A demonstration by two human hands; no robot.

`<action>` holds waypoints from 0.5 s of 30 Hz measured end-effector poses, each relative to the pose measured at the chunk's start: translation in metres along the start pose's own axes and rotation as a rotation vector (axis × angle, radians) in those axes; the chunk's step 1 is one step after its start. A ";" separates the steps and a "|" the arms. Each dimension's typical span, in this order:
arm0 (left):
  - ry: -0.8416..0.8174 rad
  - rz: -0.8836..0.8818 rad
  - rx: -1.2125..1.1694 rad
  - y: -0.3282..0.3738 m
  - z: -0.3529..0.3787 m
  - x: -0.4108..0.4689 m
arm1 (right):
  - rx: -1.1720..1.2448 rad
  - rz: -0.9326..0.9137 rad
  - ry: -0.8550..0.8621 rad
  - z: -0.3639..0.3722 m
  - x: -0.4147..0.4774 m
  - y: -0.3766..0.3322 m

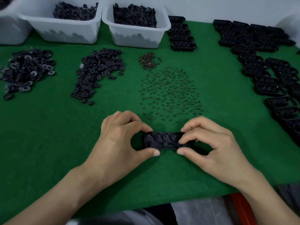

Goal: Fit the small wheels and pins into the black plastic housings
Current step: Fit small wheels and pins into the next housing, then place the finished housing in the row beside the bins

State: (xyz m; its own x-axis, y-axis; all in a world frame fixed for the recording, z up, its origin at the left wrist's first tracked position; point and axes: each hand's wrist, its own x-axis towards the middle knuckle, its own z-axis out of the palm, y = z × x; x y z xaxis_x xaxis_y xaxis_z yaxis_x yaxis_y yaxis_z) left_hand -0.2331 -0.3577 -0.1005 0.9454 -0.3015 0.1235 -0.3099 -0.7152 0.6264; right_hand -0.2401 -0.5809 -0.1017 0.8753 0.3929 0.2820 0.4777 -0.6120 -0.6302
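Note:
A black plastic housing (164,141) lies on the green mat near the front edge, with three small wheels seated in a row along its far side. My left hand (120,140) pinches its left end between thumb and forefinger. My right hand (209,143) pinches its right end, fingertips over the right-most pocket. Loose small pins (170,93) are scattered on the mat just beyond the housing. A heap of small black wheels (99,70) lies further back to the left.
Another heap of toothed wheels (27,70) sits at far left, and a small pile of screws (148,60) behind the pins. Two white bins (65,36) (138,39) of black parts stand at the back. Rows of housings (266,69) fill the right side, and a short stack (181,34) stands beside the bins.

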 end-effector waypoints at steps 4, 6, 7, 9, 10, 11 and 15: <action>0.046 -0.001 0.052 0.001 -0.005 0.009 | -0.054 -0.023 0.010 0.001 0.002 0.002; 0.050 -0.007 0.039 0.003 -0.008 0.019 | -0.082 -0.026 0.024 -0.004 0.009 0.004; 0.053 -0.009 0.021 0.006 -0.009 0.027 | -0.101 -0.029 0.042 -0.009 0.014 0.007; 0.078 -0.025 -0.039 0.012 -0.011 0.049 | -0.158 -0.025 0.091 -0.021 0.033 0.014; 0.095 -0.036 -0.076 0.016 -0.011 0.062 | -0.188 -0.012 0.120 -0.028 0.044 0.020; 0.109 -0.046 -0.114 0.019 -0.010 0.077 | -0.211 0.010 0.150 -0.035 0.056 0.027; 0.097 -0.140 -0.359 0.027 -0.001 0.138 | -0.240 0.122 0.251 -0.058 0.103 0.063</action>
State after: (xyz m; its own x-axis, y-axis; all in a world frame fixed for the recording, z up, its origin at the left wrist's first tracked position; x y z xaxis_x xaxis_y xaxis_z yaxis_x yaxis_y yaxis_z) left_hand -0.1107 -0.4186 -0.0656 0.9865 -0.1432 0.0793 -0.1388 -0.4744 0.8693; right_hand -0.1157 -0.6190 -0.0705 0.9039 0.1449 0.4026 0.3468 -0.7992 -0.4909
